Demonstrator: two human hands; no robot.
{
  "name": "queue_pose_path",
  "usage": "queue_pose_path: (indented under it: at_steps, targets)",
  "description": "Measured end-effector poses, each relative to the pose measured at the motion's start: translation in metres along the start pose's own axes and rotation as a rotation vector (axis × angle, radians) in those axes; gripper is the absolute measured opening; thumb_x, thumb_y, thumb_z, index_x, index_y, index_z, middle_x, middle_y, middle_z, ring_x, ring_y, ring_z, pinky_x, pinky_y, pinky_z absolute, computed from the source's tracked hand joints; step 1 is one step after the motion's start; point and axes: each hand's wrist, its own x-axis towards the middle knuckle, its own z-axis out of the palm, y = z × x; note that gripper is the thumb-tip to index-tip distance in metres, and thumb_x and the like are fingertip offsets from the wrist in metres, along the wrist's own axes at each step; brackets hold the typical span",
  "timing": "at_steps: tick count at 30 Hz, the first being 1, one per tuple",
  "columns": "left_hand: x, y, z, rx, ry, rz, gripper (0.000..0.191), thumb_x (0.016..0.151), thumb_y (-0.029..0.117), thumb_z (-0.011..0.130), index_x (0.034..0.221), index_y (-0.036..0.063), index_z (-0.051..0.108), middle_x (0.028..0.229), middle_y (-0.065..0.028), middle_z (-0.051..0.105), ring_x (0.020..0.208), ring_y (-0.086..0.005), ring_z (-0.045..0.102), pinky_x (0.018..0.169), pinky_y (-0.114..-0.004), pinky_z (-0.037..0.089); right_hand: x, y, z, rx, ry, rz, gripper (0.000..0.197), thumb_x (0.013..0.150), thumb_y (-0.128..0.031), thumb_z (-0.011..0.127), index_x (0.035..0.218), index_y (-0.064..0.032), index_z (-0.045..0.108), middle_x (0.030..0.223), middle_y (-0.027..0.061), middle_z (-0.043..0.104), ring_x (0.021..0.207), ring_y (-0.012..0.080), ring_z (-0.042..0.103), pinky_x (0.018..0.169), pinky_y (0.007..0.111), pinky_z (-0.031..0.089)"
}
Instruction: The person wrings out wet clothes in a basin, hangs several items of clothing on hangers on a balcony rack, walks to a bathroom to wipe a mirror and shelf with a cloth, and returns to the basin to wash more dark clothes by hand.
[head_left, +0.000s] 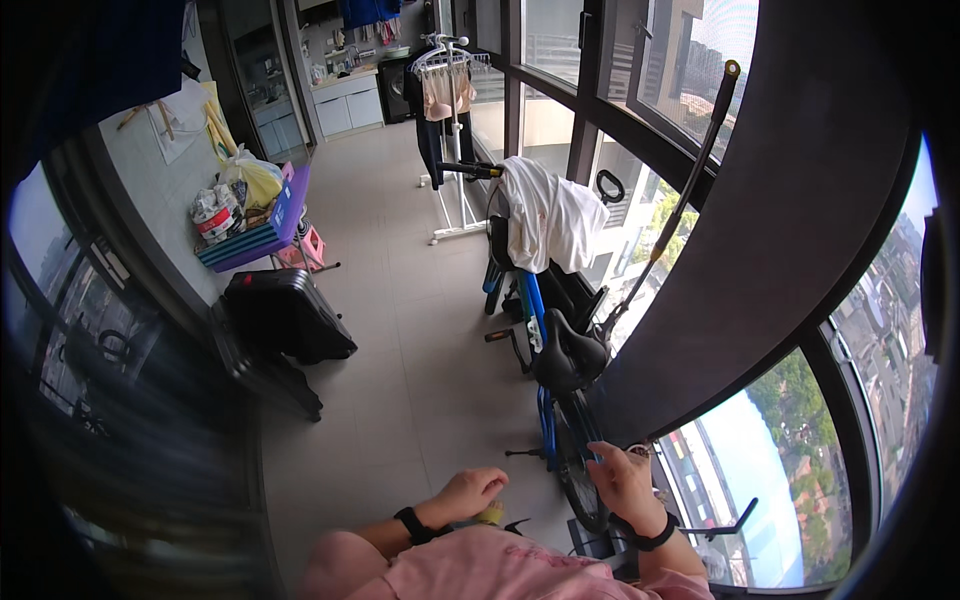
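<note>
My left hand (471, 491) hangs low in front of my body, its fingers loosely curled; whether anything is inside them cannot be seen. My right hand (621, 480) is beside the rear wheel of a blue bicycle (550, 427), with the fingers partly spread and nothing visible in them. Both wrists wear black bands. The bicycle has a black saddle (571, 352), and a white cloth (551, 214) is draped over its handlebar end. A long pole with a dark grip (679, 202) leans against the window frame behind the saddle.
A black suitcase (289, 315) stands at the left wall beside a purple folding table (296, 196) loaded with bags. Farther off are a pink stool (307, 251), a white drying rack (455, 135) with hanging clothes, and a white cabinet (349, 109). Tall windows line the right side.
</note>
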Motion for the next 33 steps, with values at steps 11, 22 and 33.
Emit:
queue_pose_path:
  at_steps: [11,22,33]
  targets:
    - [0.013,-0.071,-0.116,0.050,0.291,-0.209,0.013,0.081,0.014,0.053,0.091,0.0063,0.056,0.082,-0.0121,0.061,0.074,-0.0294,0.060,0.064,-0.035,0.048,0.094,0.006,0.132,0.352,-0.253,0.086,0.036,0.072,-0.006,0.064,0.105,-0.0081,0.052,0.068,0.0062,0.055,0.056,0.0195,0.053,0.052,0.027,0.044]
    - [0.062,-0.176,-0.292,0.147,0.475,-0.244,0.011,0.080,0.010,0.054,0.090,0.0051,0.056,0.079,-0.0136,0.060,0.072,-0.0287,0.059,0.062,-0.034,0.047,0.278,-0.011,0.282,0.314,-0.302,-0.050,0.028,0.070,-0.005,0.062,0.096,-0.0088,0.054,0.076,0.0088,0.055,0.066,0.0257,0.056,0.058,0.033,0.046]
    - [0.186,-0.285,-0.412,0.192,0.498,-0.326,0.012,0.080,0.010,0.053,0.090,0.0039,0.057,0.081,-0.0127,0.061,0.072,-0.0276,0.060,0.063,-0.034,0.047,0.500,0.038,0.397,0.166,-0.414,-0.131,0.015,0.074,-0.012,0.056,0.089,-0.0086,0.054,0.073,0.0086,0.056,0.067,0.0272,0.057,0.058,0.037,0.045]
